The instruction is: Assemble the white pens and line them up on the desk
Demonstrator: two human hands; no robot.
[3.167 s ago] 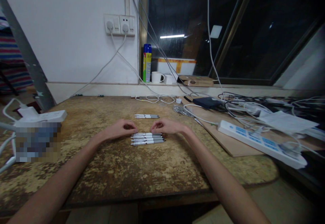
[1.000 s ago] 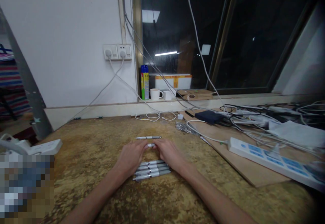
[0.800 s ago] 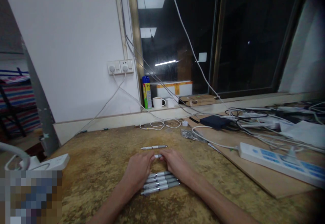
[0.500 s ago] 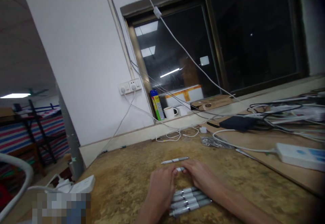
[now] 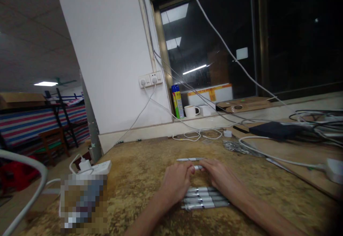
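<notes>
And here we are, lower centre of the frame, both hands in close! The left hand (image 5: 177, 180) comes in from one side, the right hand (image 5: 219, 177) from the other, and between them sits the middle pen (image 5: 198, 167), only its white stretch showing. The fingers of each hand look closed down to about the pen's thickness, one pinch towards each end; the very tips are hidden, so how firmly they press, I can't tell.

Just beyond the knuckles lies the far pen (image 5: 189, 159), flat on the worn table (image 5: 134, 179). Nearer the bottom of the frame, between the wrists, it's the row of pens (image 5: 206, 199), side by side and roughly parallel.

Now, technique! A light, even pinch looks right here, both ends at one height so the barrel doesn't swing or roll. Those wrists are close beside the row, so they want to ride high; one brush could fan it out. The fingertips are near the far pen too, so small, slow moves look safest, with both hands letting go together only once the barrel lies flat.
</notes>
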